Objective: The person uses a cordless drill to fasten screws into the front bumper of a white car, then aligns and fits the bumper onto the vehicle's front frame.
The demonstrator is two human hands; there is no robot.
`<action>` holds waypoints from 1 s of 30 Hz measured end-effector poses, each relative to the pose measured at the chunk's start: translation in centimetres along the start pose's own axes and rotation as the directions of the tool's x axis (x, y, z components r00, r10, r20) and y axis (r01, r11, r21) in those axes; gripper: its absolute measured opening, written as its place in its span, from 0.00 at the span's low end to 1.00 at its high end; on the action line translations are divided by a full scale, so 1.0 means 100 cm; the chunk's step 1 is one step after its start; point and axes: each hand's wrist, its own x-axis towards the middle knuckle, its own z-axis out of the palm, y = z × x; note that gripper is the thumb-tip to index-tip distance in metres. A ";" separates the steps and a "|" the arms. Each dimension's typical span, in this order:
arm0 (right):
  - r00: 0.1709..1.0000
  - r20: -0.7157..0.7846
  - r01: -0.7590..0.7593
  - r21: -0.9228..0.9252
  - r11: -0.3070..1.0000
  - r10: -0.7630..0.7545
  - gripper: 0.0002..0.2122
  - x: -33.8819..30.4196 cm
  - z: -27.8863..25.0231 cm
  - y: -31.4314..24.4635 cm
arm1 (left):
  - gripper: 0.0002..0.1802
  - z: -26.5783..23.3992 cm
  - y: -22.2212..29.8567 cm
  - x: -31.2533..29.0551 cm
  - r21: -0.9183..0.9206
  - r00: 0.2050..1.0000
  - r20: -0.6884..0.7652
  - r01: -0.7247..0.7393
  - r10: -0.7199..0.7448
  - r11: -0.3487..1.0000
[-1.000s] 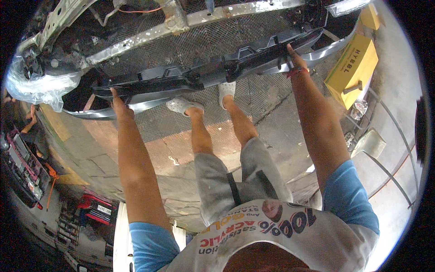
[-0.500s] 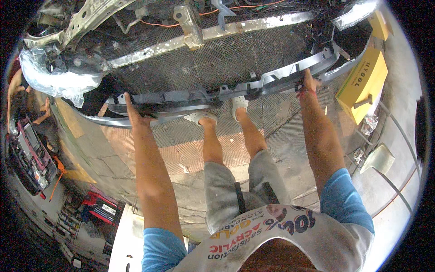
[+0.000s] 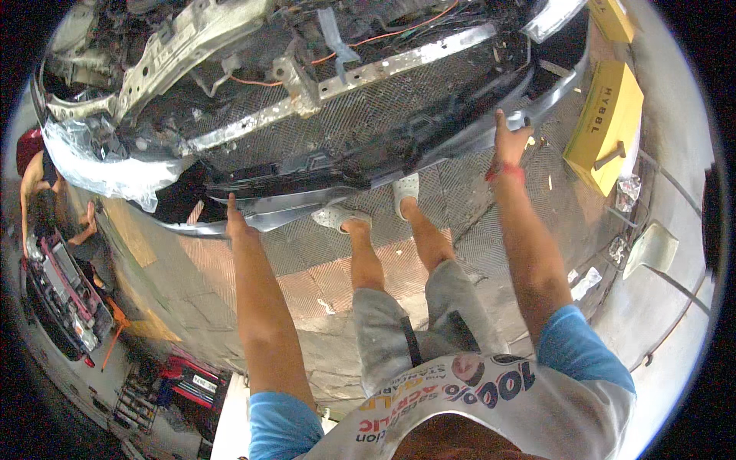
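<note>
A long dark bumper cover (image 3: 276, 205) with a silvery outer edge spans the space before the stripped front of a car. My left hand (image 3: 239, 222) grips its near edge toward the left, one digit stretched up over the rim. Farther right, my right hand (image 3: 510, 144) is closed at the same edge, a digit pointing upward and the others partly hidden. Behind the bumper cover runs a worn metal crossbar (image 3: 360, 83). Clear plastic wrap covers what looks like a headlight (image 3: 107, 157) near the left end.
At right stand a yellow box (image 3: 609, 126) and a pale stool-like seat (image 3: 650, 249) with metal legs. A person (image 3: 38, 180) works at far left beside a dismantled car part (image 3: 65, 295). Textured matting (image 3: 452, 199) lies under my feet.
The bumper cover has tilted, so its tabbed silver upper edge no longer shows and more of its smooth outer edge does. Both hands have moved with it. My view has shifted slightly.
</note>
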 end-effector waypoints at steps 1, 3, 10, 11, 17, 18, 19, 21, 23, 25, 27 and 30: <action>0.998 0.015 0.064 0.183 0.981 -0.068 0.36 -0.024 -0.003 -0.033 | 0.42 0.023 -0.003 -0.013 0.175 0.958 -0.181 -0.189 0.221 0.966; 0.960 0.064 0.230 0.367 0.901 -0.271 0.31 -0.091 -0.013 -0.126 | 0.41 0.076 -0.002 -0.056 0.631 0.673 -0.190 -0.474 0.715 0.614; 0.500 0.079 0.593 0.694 0.407 -0.862 0.18 -0.178 0.012 -0.302 | 0.24 0.260 0.010 -0.171 0.222 0.755 0.601 -0.473 0.262 0.853; 0.483 0.045 0.589 0.722 0.363 -0.875 0.17 -0.181 0.021 -0.314 | 0.24 0.273 0.009 -0.169 0.084 0.775 0.608 -0.280 0.174 0.956; 0.671 0.068 0.487 0.710 0.508 -0.738 0.12 -0.189 0.062 -0.341 | 0.22 0.312 0.000 -0.154 -0.077 0.619 0.778 -0.078 0.108 0.994; 0.720 0.101 0.413 0.732 0.541 -0.686 0.13 -0.191 0.065 -0.341 | 0.21 0.317 0.000 -0.161 -0.090 0.618 0.779 -0.061 0.108 0.994; 0.696 0.013 0.493 0.719 0.491 -0.718 0.17 -0.187 0.076 -0.339 | 0.21 0.323 -0.002 -0.164 -0.117 0.618 0.782 0.023 0.077 0.993; 0.735 0.027 0.402 0.787 0.467 -0.678 0.19 -0.190 0.084 -0.337 | 0.21 0.331 0.001 -0.164 -0.156 0.632 0.775 0.223 -0.020 0.962; 0.772 0.020 0.384 0.781 0.492 -0.635 0.21 -0.199 0.087 -0.343 | 0.22 0.335 0.002 -0.161 -0.218 0.578 0.810 0.456 -0.101 0.863; 0.822 0.022 0.347 0.774 0.530 -0.570 0.22 -0.207 0.090 -0.350 | 0.25 0.338 0.003 -0.158 -0.279 0.502 0.863 0.569 -0.059 0.773; 0.861 -0.023 0.373 0.710 0.598 -0.509 0.22 -0.209 0.093 -0.354 | 0.24 0.339 0.007 -0.157 -0.225 0.449 0.886 0.631 -0.113 0.742; 0.884 0.014 0.308 0.736 0.603 -0.467 0.23 -0.207 0.092 -0.349 | 0.23 0.346 0.000 -0.142 -0.238 0.456 0.874 0.700 -0.166 0.673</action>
